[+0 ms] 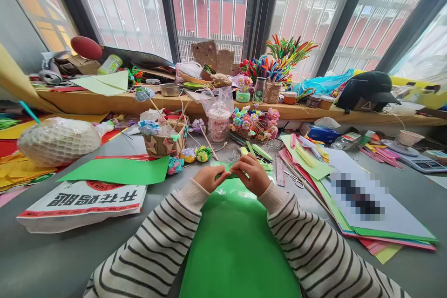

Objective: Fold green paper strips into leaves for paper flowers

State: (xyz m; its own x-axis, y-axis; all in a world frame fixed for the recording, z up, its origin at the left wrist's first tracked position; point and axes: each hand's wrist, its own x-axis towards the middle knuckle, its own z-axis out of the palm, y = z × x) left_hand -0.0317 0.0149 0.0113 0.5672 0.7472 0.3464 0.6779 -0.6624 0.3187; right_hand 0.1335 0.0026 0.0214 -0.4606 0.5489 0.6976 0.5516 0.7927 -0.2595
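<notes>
The narrow strip of light green paper [228,173] lies pinched between your two hands, low over the far edge of the large bright green paper sheet [233,237] spread on the grey desk [70,256] in front of you. Your left hand [208,178] has its grip closed on the strip's left end, and your right hand [252,174] has its grip closed on the right part, fingers curled over the top; how far the strip is folded under them you cannot tell from here. To fold it well, I would judge that you should keep the long edges lined up before pressing, hold one end steady and run a fingertip along the crease with the other hand, working over the big sheet so the strip stays flat. Just beyond your knuckles lie more cut green paper strips [260,151], and to the right the metal scissors [295,179] and a stack of coloured paper sheets [349,223]. To the left sits a woven basket of small folded paper flowers [164,142] beside a second green paper sheet [118,171].
</notes>
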